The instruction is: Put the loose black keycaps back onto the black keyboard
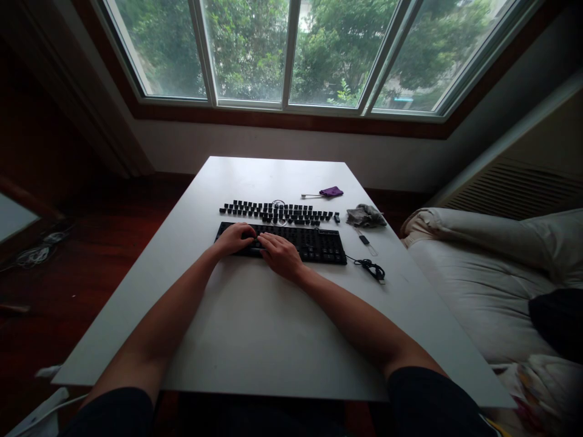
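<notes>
A black keyboard [314,244] lies across the middle of a white table [255,328]. My left hand [234,238] rests on the keyboard's left end with its fingers curled down onto the keys. My right hand [280,254] lies on the keyboard just right of it, fingers stretched flat and pointing left. Behind the keyboard, several loose black keycaps [277,212] sit in rows. Whether either hand pinches a keycap is hidden.
A purple cloth with a thin tool [328,192] lies at the back. A grey crumpled cloth [365,216] and a small black-and-clear tool [365,241] sit right of the keycaps. The coiled keyboard cable [372,268] lies at right. A white bed [492,273] borders the table's right side.
</notes>
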`<state>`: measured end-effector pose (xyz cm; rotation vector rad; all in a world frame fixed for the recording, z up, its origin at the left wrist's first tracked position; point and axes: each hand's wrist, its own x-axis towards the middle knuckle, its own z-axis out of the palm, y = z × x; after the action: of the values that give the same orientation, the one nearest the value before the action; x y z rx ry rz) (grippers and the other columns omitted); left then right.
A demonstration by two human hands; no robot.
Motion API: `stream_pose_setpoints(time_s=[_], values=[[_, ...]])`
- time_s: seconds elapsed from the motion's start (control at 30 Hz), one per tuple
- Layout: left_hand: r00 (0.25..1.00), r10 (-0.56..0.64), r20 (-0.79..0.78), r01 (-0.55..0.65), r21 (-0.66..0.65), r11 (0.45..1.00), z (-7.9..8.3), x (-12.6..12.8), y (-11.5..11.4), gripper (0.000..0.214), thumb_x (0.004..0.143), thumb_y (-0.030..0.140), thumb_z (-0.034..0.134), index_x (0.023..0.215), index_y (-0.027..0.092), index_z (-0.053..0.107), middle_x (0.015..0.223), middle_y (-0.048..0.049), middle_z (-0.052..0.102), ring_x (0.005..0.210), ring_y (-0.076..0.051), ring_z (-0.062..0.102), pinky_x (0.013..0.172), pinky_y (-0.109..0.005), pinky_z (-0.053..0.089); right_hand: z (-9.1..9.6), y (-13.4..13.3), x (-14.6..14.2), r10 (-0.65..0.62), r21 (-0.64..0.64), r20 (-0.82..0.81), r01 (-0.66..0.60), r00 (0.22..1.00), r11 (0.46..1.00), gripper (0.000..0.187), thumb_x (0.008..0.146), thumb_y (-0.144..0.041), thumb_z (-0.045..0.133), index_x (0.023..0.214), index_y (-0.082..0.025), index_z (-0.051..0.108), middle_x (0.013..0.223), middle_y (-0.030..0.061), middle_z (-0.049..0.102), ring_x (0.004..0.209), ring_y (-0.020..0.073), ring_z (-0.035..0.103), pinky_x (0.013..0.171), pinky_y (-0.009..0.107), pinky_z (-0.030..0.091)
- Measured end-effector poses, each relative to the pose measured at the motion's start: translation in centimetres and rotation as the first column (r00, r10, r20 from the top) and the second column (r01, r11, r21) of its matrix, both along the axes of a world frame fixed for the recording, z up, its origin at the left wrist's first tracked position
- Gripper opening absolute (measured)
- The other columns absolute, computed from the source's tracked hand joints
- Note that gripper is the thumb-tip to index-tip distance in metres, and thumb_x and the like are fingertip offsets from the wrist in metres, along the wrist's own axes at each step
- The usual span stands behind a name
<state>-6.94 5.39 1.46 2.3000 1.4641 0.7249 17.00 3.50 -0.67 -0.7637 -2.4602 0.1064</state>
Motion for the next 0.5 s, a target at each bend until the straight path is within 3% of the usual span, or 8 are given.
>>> stream_pose_setpoints(time_s=[0.3, 0.5], values=[[0.994, 0.104, 0.027, -0.106, 0.083, 0.991, 0.0, 0.5, 0.4, 0.018, 0.088, 0.028, 0.058, 0.094, 0.023, 0.074, 0.096, -0.0034, 0.071, 0.091, -0.020, 0.065, 0.087, -0.034, 0.051, -0.3, 0.0, -0.3, -0.010, 0.013, -0.001, 0.010, 1.000, 1.000, 0.035, 0.098, -0.028, 0.058, 0.131, -0.017, 0.063, 0.138, 0.0142, 0.063, 0.128, 0.0261, 0.059, 0.112, 0.043, 0.046], [0.980, 0.193, -0.039, -0.185, 0.152, 0.971, 0.6, 1.9, 3.1, 0.019, 0.088, 0.024, 0.059, 0.098, 0.024, 0.074, 0.102, -0.0044, 0.070, 0.098, -0.022, 0.064, 0.089, -0.035, 0.051, -0.2, 0.5, -0.4, -0.024, 0.033, -0.079, 0.027, 0.997, 0.999, 0.025, 0.099, -0.026, 0.057, 0.120, -0.020, 0.067, 0.125, 0.0107, 0.069, 0.117, 0.0238, 0.063, 0.103, 0.040, 0.048]])
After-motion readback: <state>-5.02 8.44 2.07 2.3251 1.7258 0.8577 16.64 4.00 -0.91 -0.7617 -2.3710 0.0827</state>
